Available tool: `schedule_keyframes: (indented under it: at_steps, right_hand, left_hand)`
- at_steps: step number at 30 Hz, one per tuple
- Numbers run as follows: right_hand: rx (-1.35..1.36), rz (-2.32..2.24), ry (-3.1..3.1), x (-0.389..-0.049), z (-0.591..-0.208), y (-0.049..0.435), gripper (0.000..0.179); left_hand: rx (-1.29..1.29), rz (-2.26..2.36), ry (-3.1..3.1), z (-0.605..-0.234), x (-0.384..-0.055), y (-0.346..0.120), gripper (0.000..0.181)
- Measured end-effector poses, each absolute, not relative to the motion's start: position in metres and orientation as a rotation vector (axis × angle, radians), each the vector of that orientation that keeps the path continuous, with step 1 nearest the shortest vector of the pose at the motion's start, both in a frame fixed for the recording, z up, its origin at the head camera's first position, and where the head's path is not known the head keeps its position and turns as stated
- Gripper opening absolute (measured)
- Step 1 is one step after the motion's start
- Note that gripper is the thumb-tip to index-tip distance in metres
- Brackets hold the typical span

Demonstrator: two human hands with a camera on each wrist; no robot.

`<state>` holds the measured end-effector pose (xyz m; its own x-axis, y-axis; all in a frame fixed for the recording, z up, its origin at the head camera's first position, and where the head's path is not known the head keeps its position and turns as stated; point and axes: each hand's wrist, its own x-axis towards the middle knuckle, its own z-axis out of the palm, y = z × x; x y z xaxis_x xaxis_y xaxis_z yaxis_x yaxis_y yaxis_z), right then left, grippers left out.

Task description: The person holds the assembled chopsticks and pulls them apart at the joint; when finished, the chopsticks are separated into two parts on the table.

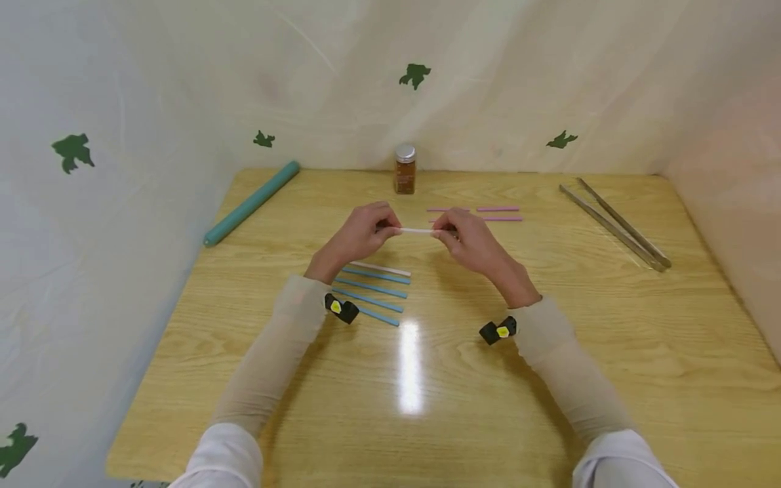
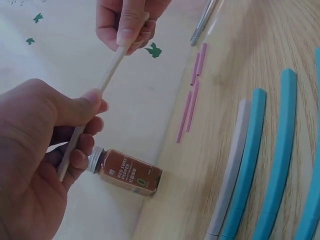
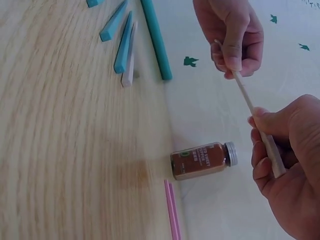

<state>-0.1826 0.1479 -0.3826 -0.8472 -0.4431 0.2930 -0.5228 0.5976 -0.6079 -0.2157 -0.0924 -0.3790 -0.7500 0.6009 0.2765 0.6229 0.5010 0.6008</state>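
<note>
White stick held out between both hands

Both hands occupied. Left hand [image 1: 365,232] pinches one end of a white stick [image 1: 417,231]; right hand [image 1: 472,238] pinches the other. Thumbs on top, fingers curled beneath, a short bare span between the grips. Stick raised off the desk [image 1: 464,393], roughly level in the head view; thicker toward the right hand, by the right wrist view.

Around them: nearer the body than the left hand, partly hidden by it and its wrist, a second white stick [image 1: 384,269], then four blue sticks [image 1: 372,288], laid in a loose fan. Just beyond the right hand, four thin pink sticks [image 1: 500,219] in two pairs. Straight ahead of the gap between the hands, a spice jar [image 1: 405,173] with a silver lid, label reading red sweet pepper. Well out to the left hand's left, a teal rod [image 1: 253,203]; well out to the right hand's right, metal tongs [image 1: 610,228], spread.

Step in hand, my reading: handling this one stick, possibly lining it up before setting it down; sticks on the desk lie grouped by colour. Next move probably calls for lowering it beside its white match near the left hand, right hand letting go first, neighbours undisturbed.
</note>
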Motion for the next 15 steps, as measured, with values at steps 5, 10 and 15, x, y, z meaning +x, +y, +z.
schedule_keyframes:
  at_steps: [5, 10, 15]
  right_hand:
    - [0.880, 1.046, -2.738, -0.185, -0.377, 0.150, 0.016]
    - [0.937, 0.967, -2.727, -0.186, -0.378, 0.150, 0.022]
    - [0.957, 0.911, -2.655, -0.186, -0.383, 0.148, 0.022]
  left_hand:
    - [-1.151, -1.045, -2.737, -0.375, -0.217, -0.089, 0.011]
    - [-1.205, -1.015, -2.788, -0.372, -0.216, -0.085, 0.013]
    - [-1.253, -0.961, -2.813, -0.370, -0.215, -0.081, 0.022]
